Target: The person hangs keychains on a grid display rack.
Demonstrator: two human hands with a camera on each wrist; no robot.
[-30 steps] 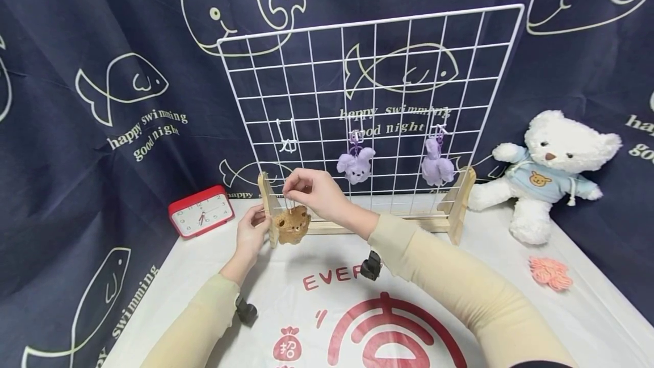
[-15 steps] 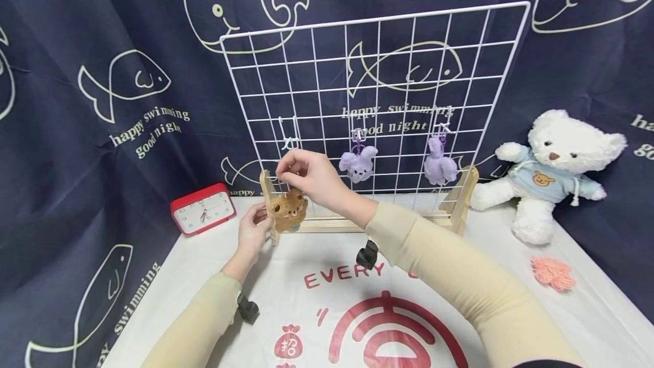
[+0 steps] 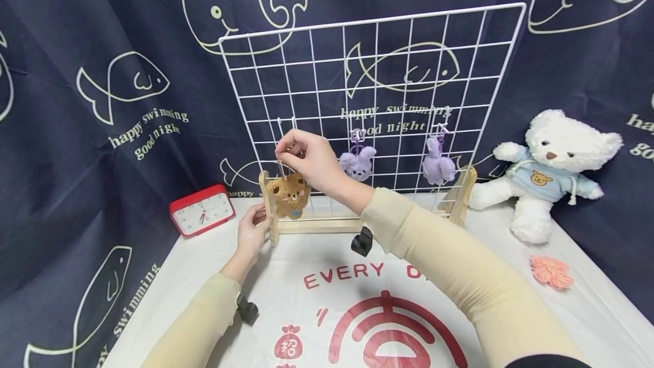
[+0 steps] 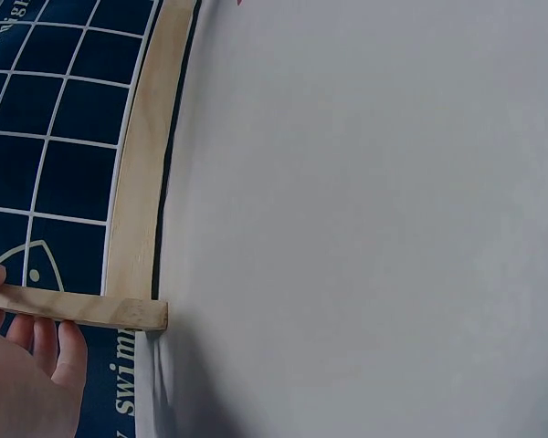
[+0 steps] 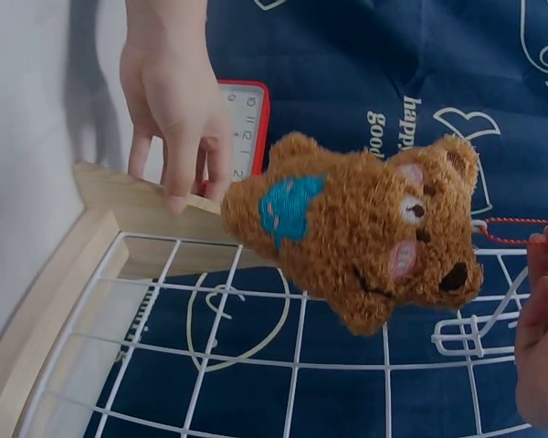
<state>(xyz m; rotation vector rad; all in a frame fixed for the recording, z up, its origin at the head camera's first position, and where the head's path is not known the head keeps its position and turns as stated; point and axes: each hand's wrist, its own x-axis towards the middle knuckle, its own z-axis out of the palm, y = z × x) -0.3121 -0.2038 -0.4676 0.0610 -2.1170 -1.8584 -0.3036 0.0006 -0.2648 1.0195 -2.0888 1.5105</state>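
My right hand (image 3: 315,158) pinches the red cord (image 5: 521,221) of a brown plush bear charm (image 3: 289,195) with a blue patch on its belly. The bear hangs in front of the lower left of a white wire grid (image 3: 373,23). In the right wrist view, a white double hook (image 5: 476,336) on the grid is close to the right fingers; the head view shows it mostly covered by that hand. With thumb on one side and fingers on the other, my left hand (image 3: 252,233) holds the wooden left leg (image 4: 82,307) of the grid's stand.
Two purple plush charms (image 3: 358,163) (image 3: 439,168) hang from hooks farther right on the grid. A red clock (image 3: 202,210) stands left. To the right are a white teddy bear (image 3: 546,178) and a pink bundle (image 3: 550,272) on the white-covered table (image 3: 317,305).
My right hand has risen with the bear charm, up toward the hook at the grid's left. The left hand stays on the wooden leg.
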